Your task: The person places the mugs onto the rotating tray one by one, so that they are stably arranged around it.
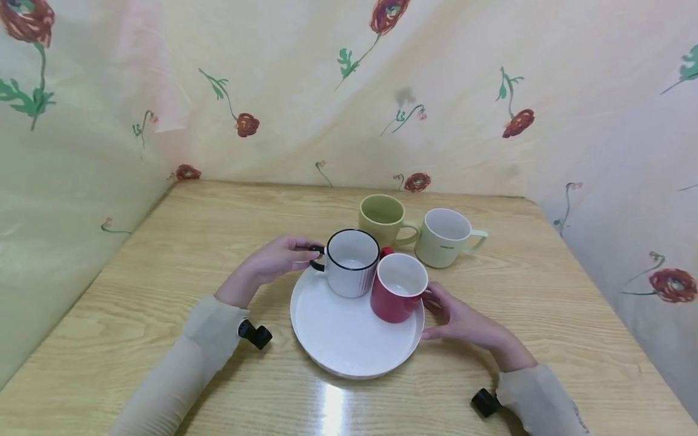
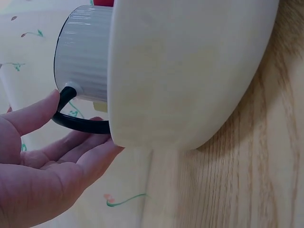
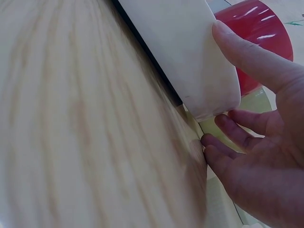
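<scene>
A round white tray (image 1: 343, 339) stands on the table, carrying two mugs towards its back. One is a white enamel mug (image 1: 351, 278) with a black rim and black handle. Close to its right is a red mug (image 1: 394, 306) with a white inside. My left hand (image 1: 278, 261) is at the tray's back left, thumb touching the black handle (image 2: 80, 124). Its fingers stretch below the handle to the tray's side. My right hand (image 1: 463, 321) is at the right side, its thumb against the tray wall (image 3: 190, 57) and its loosely bent fingers beside it.
Behind the tray stand an olive green mug (image 1: 382, 223) and a pale green mug (image 1: 443, 239), handles pointing right. The wooden table (image 1: 218, 224) meets a flower-patterned cloth (image 1: 294, 121) at the back and sides. Black wrist cameras hang by both sleeves.
</scene>
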The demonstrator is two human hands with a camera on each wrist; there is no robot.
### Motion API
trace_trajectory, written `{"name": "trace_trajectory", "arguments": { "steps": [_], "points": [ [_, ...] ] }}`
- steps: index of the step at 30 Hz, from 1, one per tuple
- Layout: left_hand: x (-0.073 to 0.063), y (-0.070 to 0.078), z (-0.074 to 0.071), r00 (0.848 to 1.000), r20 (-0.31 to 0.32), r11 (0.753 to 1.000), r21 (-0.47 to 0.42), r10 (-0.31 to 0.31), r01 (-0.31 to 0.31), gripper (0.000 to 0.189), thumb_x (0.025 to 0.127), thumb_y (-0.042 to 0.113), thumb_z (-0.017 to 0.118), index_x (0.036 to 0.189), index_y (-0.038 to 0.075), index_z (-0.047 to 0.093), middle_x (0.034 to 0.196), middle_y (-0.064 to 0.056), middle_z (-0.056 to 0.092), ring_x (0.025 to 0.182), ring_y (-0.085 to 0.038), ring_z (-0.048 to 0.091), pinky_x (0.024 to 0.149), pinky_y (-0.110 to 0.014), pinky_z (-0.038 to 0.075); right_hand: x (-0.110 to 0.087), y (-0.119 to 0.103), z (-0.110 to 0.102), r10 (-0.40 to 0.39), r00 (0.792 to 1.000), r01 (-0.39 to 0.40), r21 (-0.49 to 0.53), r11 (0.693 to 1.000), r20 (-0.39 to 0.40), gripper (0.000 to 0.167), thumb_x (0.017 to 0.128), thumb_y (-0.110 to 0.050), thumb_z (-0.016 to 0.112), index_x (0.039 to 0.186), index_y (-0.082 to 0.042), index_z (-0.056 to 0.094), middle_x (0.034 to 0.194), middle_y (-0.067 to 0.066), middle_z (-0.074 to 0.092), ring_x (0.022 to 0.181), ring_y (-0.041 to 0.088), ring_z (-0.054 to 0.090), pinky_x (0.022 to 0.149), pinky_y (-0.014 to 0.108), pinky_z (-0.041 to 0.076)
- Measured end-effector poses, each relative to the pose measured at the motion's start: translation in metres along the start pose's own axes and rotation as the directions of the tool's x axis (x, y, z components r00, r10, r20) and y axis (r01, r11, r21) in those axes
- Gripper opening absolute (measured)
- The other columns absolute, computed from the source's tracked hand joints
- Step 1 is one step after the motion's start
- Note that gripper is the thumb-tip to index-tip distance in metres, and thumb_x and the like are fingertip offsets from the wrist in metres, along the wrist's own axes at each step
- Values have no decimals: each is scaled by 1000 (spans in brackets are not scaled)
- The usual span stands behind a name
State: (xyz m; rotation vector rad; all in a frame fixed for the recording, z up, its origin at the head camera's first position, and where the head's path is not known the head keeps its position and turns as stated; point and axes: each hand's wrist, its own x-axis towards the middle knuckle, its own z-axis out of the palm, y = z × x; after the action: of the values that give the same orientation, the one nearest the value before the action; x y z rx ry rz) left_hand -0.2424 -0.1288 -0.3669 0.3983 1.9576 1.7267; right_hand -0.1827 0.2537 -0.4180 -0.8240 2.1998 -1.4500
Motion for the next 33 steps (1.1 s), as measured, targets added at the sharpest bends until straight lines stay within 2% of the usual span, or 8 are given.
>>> {"name": "trace_trajectory", "arguments": {
  "steps": [3, 5, 6, 8, 11, 13, 21, 33],
  "points": [
    [1, -2, -3, 1000, 15, 1000, 9, 4, -4, 41, 98, 2, 49, 136, -13, 44, 137, -27, 51, 131, -33, 48, 114, -44, 35, 0, -1, 0, -2, 1000, 2, 7, 1000, 8, 92, 80, -7, 77, 149, 4, 17, 150, 36, 25, 139, 54, 20, 106, 6, 30],
    [2, -4, -6, 1000, 22, 1000, 27, 0, -1, 41, 98, 3, 50, 136, -12, 45, 137, -27, 51, 130, -32, 50, 113, -43, 37, 1, -1, -1, -8, 1000, 8, 14, 1000, 15, 91, 81, -7, 76, 149, 5, 15, 150, 37, 24, 139, 54, 20, 106, 6, 31],
    [2, -4, -7, 1000, 23, 999, 36, -3, 2, 41, 98, 3, 50, 136, -12, 45, 137, -27, 51, 129, -31, 51, 112, -43, 38, 0, -2, -1, -11, 1000, 11, 20, 1000, 18, 91, 82, -7, 75, 149, 5, 15, 149, 38, 23, 141, 48, 24, 107, 7, 31],
    [2, -5, -9, 1000, 30, 998, 56, -7, 5, 41, 98, 4, 51, 136, -11, 46, 137, -27, 51, 126, -29, 54, 111, -42, 40, 0, -2, -2, -11, 1000, 10, 37, 999, 23, 89, 82, -6, 74, 149, 5, 16, 150, 38, 22, 143, 28, 32, 107, 8, 32],
    [1, -6, -11, 999, 41, 998, 67, -7, 5, 42, 98, 4, 51, 137, -11, 45, 137, -27, 51, 122, -25, 56, 109, -40, 43, -1, -1, -3, -19, 999, 17, 60, 998, 33, 88, 83, -6, 74, 148, 4, 16, 149, 38, 22, 134, -5, 35, 107, 8, 32],
    [1, -6, -12, 999, 46, 998, 57, -10, 8, 43, 98, 4, 51, 137, -12, 44, 137, -27, 50, 120, -23, 57, 108, -39, 44, -1, 0, -3, -24, 999, 22, 67, 998, 34, 87, 83, -5, 73, 148, 4, 17, 149, 39, 22, 128, -15, 34, 107, 8, 32],
    [0, -8, -16, 998, 52, 999, 44, -20, 18, 46, 96, 4, 54, 138, -11, 42, 136, -29, 52, 111, -16, 63, 104, -34, 48, -1, 0, -2, -6, 999, 4, 68, 998, 32, 88, 82, -6, 74, 149, 2, 19, 151, 36, 22, 129, -17, 33, 107, 6, 30],
    [-6, -6, -15, 997, 40, 993, 106, -61, 57, 48, 96, 7, 57, 140, -7, 43, 139, -24, 51, 116, -19, 60, 103, -34, 48, -1, 1, -4, 18, 1000, -20, 48, 999, 25, 91, 80, -9, 77, 151, -1, 19, 155, 29, 21, 129, -18, 32, 108, 5, 29]
  ]
}}
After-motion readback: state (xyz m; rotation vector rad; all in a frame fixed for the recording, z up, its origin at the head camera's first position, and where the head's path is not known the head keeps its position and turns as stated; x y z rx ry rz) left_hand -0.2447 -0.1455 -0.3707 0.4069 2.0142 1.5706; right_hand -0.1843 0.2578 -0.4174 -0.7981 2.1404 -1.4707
